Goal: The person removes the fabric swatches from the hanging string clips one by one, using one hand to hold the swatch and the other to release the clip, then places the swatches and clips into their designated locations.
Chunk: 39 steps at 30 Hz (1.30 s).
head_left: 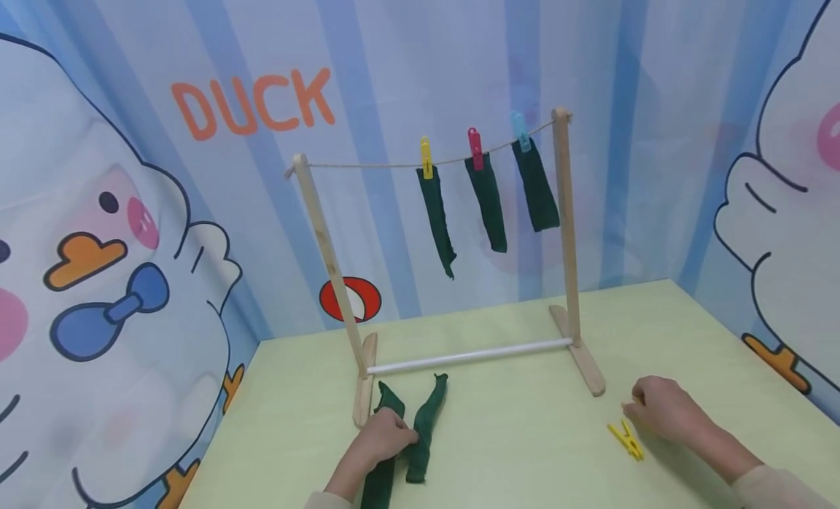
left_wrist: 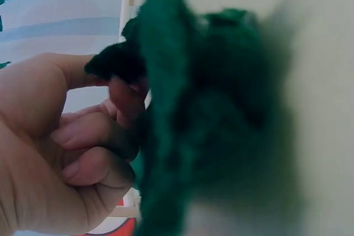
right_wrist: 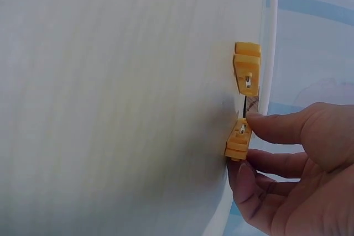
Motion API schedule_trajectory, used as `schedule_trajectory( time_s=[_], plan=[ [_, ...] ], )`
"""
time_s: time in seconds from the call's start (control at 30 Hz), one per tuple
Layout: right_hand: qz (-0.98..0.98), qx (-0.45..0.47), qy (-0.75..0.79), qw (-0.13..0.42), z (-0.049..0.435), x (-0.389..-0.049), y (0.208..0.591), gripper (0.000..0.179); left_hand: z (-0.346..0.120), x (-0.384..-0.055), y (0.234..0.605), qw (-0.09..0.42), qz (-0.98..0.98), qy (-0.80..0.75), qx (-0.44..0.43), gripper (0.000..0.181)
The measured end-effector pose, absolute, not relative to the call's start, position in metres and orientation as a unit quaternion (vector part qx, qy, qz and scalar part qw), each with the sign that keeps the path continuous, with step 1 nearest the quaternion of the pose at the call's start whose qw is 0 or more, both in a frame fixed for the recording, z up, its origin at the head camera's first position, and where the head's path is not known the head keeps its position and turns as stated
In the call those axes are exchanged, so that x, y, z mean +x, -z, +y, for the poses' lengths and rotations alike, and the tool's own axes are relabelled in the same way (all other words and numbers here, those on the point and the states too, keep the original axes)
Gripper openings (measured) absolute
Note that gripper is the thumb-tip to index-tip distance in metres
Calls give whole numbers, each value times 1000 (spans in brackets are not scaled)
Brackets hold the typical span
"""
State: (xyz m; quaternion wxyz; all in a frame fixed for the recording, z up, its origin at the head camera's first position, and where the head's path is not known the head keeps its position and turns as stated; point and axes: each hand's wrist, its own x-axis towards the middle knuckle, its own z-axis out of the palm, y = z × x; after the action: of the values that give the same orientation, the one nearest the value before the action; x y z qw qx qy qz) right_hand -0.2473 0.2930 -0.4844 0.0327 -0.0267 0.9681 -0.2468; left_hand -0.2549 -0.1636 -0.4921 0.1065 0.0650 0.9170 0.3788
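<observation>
My left hand (head_left: 385,437) pinches a dark green cloth strip (head_left: 377,487) low over the table, its thumb and forefinger on the fabric. Seen from the left wrist, the green cloth (left_wrist: 166,103) is blurred and fills the middle of the view. Just right of that hand lies a second green strip (head_left: 425,440). On the right, my right hand (head_left: 669,407) holds a yellow clothespin (right_wrist: 238,141) between thumb and fingers at the tabletop. Another yellow clothespin (head_left: 626,442) lies beside it on the table; the right wrist view shows this clothespin (right_wrist: 247,69) above the held one.
A wooden drying rack with a white crossbar (head_left: 469,356) stands behind the hands. From its cord hang three green strips under a yellow clothespin (head_left: 426,157), a red clothespin (head_left: 475,149) and a light blue clothespin (head_left: 520,132). A duck-printed curtain (head_left: 407,71) backs the table.
</observation>
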Motion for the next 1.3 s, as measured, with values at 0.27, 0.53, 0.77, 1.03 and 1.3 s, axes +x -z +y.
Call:
schedule_trajectory(
  time_s=[0.27,0.53,0.77,1.03,1.3],
  plan=[
    [969,-31,244,27,292,-246,483,22,-165,-246,482,129,935,-320,77,45],
    [969,-34,242,27,292,-245,482,22,-170,-243,484,144,940,-294,98,40],
    [969,-36,242,21,293,-246,483,21,-169,-241,480,148,944,-276,102,43],
    [971,-37,236,25,295,-245,484,26,-166,-235,473,134,950,-262,108,45],
    [969,-26,242,37,296,-247,483,30,-167,-237,472,125,952,-261,103,44]
  ],
)
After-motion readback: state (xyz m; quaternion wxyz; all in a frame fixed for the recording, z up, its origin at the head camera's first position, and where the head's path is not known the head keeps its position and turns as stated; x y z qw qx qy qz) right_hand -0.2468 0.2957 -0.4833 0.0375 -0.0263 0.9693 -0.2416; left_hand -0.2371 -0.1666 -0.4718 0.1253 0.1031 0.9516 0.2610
